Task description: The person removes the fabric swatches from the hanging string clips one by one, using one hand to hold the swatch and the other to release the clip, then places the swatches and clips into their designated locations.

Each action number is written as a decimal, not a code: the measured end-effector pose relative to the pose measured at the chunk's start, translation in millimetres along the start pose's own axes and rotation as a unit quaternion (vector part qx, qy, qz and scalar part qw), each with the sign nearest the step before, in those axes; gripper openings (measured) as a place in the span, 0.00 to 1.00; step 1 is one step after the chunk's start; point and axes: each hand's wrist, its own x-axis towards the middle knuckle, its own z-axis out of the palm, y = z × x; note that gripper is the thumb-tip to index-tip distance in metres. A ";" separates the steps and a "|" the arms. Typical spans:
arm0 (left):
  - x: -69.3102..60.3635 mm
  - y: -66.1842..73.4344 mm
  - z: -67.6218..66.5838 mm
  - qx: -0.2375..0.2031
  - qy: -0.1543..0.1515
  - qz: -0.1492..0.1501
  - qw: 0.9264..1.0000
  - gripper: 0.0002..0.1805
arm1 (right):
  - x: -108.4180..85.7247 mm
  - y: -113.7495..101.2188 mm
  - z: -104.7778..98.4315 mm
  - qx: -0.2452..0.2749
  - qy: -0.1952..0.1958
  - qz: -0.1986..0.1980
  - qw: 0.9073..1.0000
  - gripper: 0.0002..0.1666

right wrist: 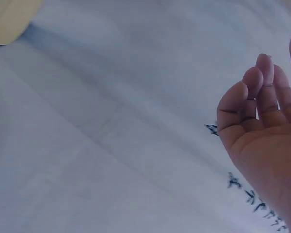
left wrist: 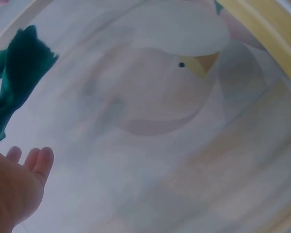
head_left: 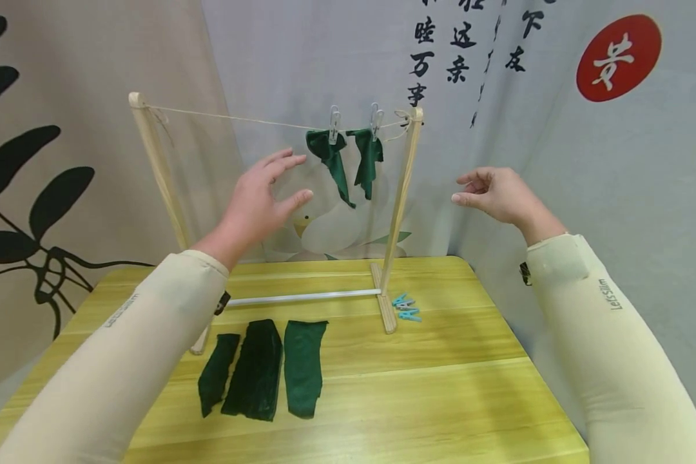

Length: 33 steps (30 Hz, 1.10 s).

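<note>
Two dark green cloth pieces hang from a string (head_left: 238,118) between wooden posts. Clear clothespins hold them: one on the left cloth (head_left: 338,169), another on the right cloth (head_left: 367,161). My left hand (head_left: 265,190) is raised just left of the hanging cloths, thumb and fingers spread, holding nothing. In the left wrist view a green cloth (left wrist: 24,73) hangs beyond its fingers. Right of the right post (head_left: 403,200), my right hand (head_left: 501,196) is in the air with loosely bent fingers and nothing in them; its palm (right wrist: 271,150) shows in the right wrist view.
Three green cloth strips lie on the wooden table (head_left: 441,399): a left strip (head_left: 218,374), a middle strip (head_left: 256,370) and a right strip (head_left: 304,367). Several small clothespins (head_left: 407,306) lie beside the right post's foot. A white bar (head_left: 307,298) runs low between the posts.
</note>
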 end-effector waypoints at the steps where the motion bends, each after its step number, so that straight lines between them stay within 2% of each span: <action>1: 3.5 1.8 0.0 -0.006 0.001 -0.001 1.000 0.35 | 1.4 -5.2 -2.5 -0.001 0.004 -0.002 1.000 0.36; 5: 14.4 7.7 0.1 -0.026 -0.002 -0.010 1.000 0.35 | 6.4 -25.3 -12.0 -0.002 0.018 -0.015 1.000 0.36; 12: 25.0 15.1 -0.1 -0.031 -0.019 -0.026 0.999 0.36 | 12.0 -59.1 -26.7 -0.009 0.032 -0.035 0.999 0.36; 20: 32.2 21.9 2.6 -0.039 -0.007 -0.049 0.998 0.35 | 16.5 -102.8 -30.7 0.003 0.107 -0.063 0.992 0.32; 25: 34.5 27.3 4.1 -0.057 0.009 -0.070 0.996 0.34 | 20.8 -141.5 -26.8 -0.006 0.144 -0.107 0.984 0.30; 29: 38.2 31.9 7.2 -0.053 0.033 -0.071 0.995 0.31 | 24.9 -172.5 -21.3 -0.043 0.129 -0.150 0.979 0.31; 33: 41.8 36.4 12.9 -0.050 0.064 -0.057 0.995 0.27 | 31.2 -199.7 -13.3 -0.090 0.079 -0.169 0.978 0.34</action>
